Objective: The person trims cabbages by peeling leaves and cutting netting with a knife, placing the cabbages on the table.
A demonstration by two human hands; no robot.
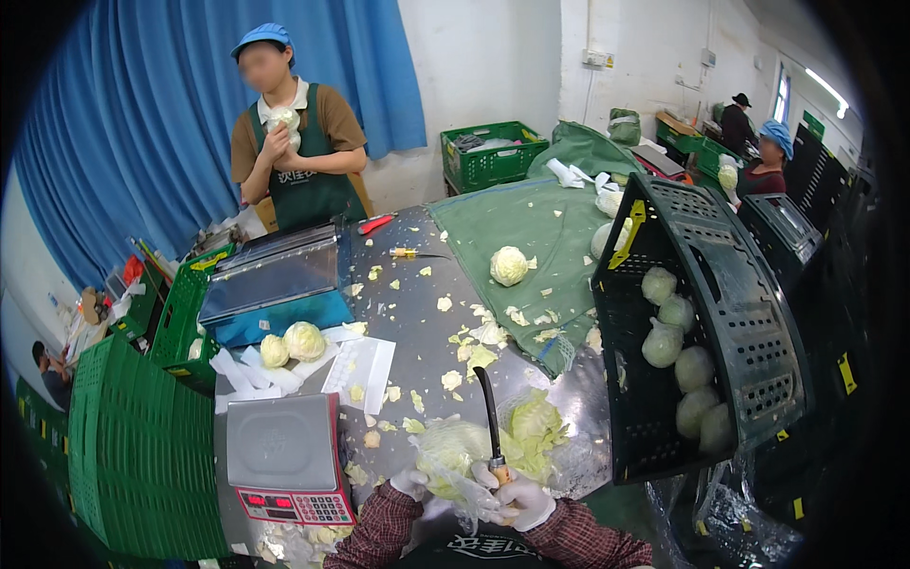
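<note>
My right hand (525, 502), in a white glove, is closed round the wooden handle of a knife with a dark curved blade (489, 412) that points up and away from me. At the left side of a cabbage in clear plastic wrap (451, 455) is my left hand (411, 484), also gloved and partly hidden; it rests against the wrapped head. The loose end of the plastic runs to my right hand. Just beyond, on the right, pale green outer leaves (537, 430) lie on the metal table (426, 348).
A scale (284, 444) stands at the left, beside stacked green crates (142, 441). At the right, a tilted black crate (753, 299) holds several wrapped cabbages. A trimmed cabbage (509, 266) lies on green cloth (462, 220). Another knife (419, 253) lies farther back. A co-worker (298, 149) stands across the table.
</note>
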